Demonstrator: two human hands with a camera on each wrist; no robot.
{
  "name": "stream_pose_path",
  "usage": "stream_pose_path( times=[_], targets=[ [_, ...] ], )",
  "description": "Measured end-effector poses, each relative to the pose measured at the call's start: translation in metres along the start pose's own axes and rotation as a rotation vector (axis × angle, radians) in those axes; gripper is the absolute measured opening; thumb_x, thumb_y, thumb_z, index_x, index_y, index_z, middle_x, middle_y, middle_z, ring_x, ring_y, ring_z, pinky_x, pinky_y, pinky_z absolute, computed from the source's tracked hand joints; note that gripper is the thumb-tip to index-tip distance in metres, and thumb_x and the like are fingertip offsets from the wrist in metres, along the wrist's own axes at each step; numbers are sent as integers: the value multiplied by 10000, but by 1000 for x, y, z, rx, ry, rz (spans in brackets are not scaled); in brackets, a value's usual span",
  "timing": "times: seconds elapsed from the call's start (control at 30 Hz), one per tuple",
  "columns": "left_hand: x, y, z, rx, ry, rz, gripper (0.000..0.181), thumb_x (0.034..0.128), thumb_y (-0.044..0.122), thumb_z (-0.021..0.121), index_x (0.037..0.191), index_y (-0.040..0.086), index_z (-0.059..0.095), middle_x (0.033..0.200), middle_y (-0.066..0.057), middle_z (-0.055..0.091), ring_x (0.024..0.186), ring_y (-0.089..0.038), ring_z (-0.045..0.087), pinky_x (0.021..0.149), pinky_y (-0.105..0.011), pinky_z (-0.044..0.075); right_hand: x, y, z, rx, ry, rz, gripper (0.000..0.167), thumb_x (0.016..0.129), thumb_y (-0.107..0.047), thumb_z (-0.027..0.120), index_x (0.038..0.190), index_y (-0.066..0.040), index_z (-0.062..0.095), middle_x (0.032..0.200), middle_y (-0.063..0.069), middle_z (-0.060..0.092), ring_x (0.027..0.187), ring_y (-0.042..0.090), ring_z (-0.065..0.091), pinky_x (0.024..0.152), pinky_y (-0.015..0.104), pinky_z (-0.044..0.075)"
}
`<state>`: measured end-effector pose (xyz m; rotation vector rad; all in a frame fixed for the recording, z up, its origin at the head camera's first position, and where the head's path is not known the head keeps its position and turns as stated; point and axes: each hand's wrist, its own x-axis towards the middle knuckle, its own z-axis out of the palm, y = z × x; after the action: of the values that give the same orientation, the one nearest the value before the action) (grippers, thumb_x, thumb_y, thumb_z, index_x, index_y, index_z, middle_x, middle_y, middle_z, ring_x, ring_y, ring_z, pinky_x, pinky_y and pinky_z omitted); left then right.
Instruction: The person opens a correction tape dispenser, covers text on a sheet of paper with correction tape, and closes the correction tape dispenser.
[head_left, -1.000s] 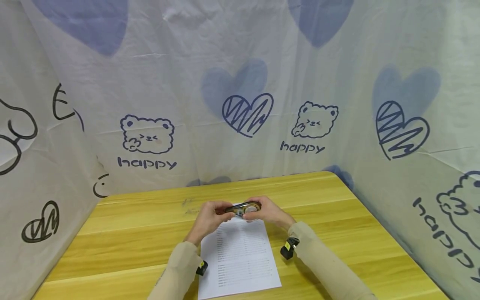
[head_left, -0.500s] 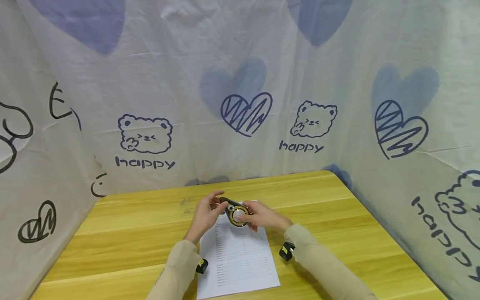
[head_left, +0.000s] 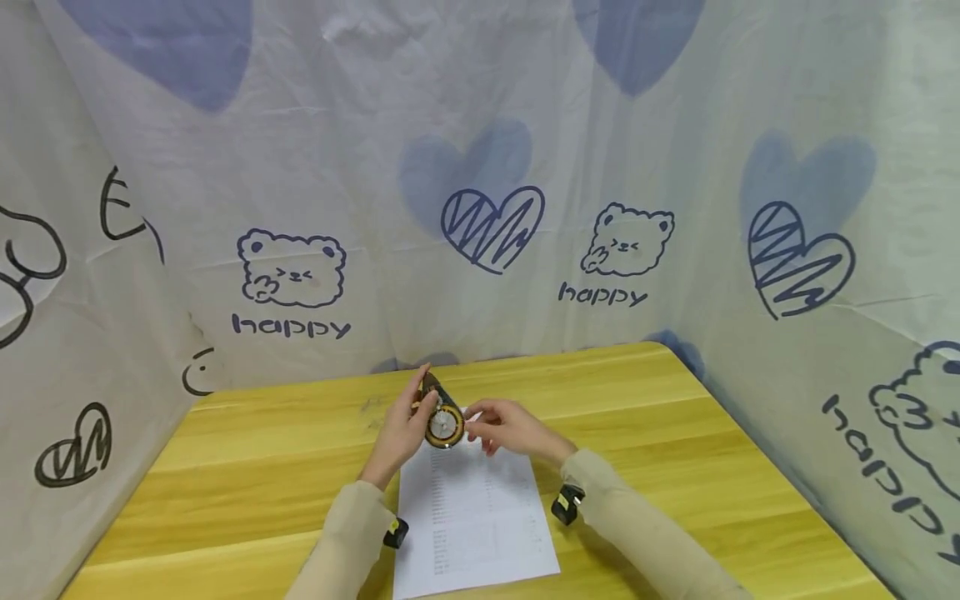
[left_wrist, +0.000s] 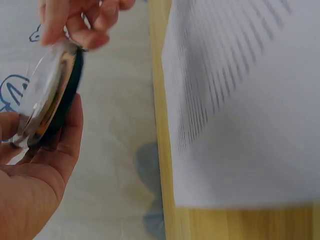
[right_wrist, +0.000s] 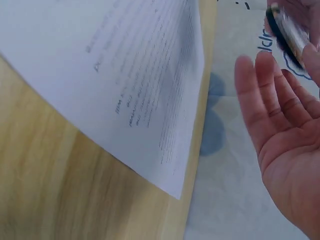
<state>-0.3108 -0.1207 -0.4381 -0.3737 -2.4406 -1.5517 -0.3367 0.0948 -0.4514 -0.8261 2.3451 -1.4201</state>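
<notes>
A teardrop-shaped correction tape dispenser (head_left: 445, 425) with a dark body, a clear round cover and a yellow ring is held up over the top of the printed sheet (head_left: 487, 517). My left hand (head_left: 401, 431) grips it by the narrow end, thumb on the near face. In the left wrist view the dispenser (left_wrist: 60, 97) appears edge-on, with the left hand (left_wrist: 37, 185) around its lower part. The right hand (head_left: 513, 429) is at its right edge, fingertips beside or just touching it. Seen from the right wrist, the right hand's fingers (right_wrist: 272, 95) are extended and loose.
The sheet lies on a yellow wood-grain table (head_left: 675, 467). White cloth (head_left: 405, 100) printed with hearts and bears hangs behind and on both sides. Each wrist wears a small black camera, such as the right one (head_left: 567, 505).
The dispenser has moved left and turned from lying sideways to pointing up and away. The left hand moved with it; the right hand has loosened from its round end.
</notes>
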Motion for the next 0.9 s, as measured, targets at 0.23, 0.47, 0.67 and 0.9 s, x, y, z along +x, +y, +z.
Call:
stream_pose_path(
  times=[0.23, 0.47, 0.67, 0.9],
  targets=[
    [3, -8, -29, 155, 34, -6, 453, 1063, 273, 414, 1509, 197, 389, 1471, -210, 475, 1322, -403, 482, 1101, -560, 386, -1, 11, -6, -111, -7, -7, 272, 996, -216, 588, 1137, 3, 664, 951, 179, 725, 711, 181, 659, 649, 377, 599],
    [1, -22, -69, 387, -67, -126, 634, 956, 451, 604, 1503, 216, 388, 1446, -215, 496, 1290, -434, 498, 1028, -602, 429, -2, 19, -12, -124, 17, 5, 272, 994, -211, 590, 1123, 16, 664, 945, 151, 719, 790, 278, 677, 665, 345, 588],
    [-4, -36, -103, 636, -179, -145, 662, 935, 413, 647, 1480, 117, 417, 1365, -248, 554, 1184, -443, 567, 938, -594, 488, -5, 26, -19, -131, 18, -4, 269, 993, -200, 589, 1109, 30, 667, 924, 142, 717, 774, 262, 675, 667, 399, 594],
    [-13, -54, -135, 693, -208, -229, 692, 930, 443, 643, 1470, 75, 417, 1365, -286, 534, 1192, -492, 539, 914, -623, 482, -8, 32, -23, -180, 28, 16, 242, 991, -188, 593, 1106, 8, 676, 924, 132, 720, 774, 260, 675, 659, 362, 587]
  ],
)
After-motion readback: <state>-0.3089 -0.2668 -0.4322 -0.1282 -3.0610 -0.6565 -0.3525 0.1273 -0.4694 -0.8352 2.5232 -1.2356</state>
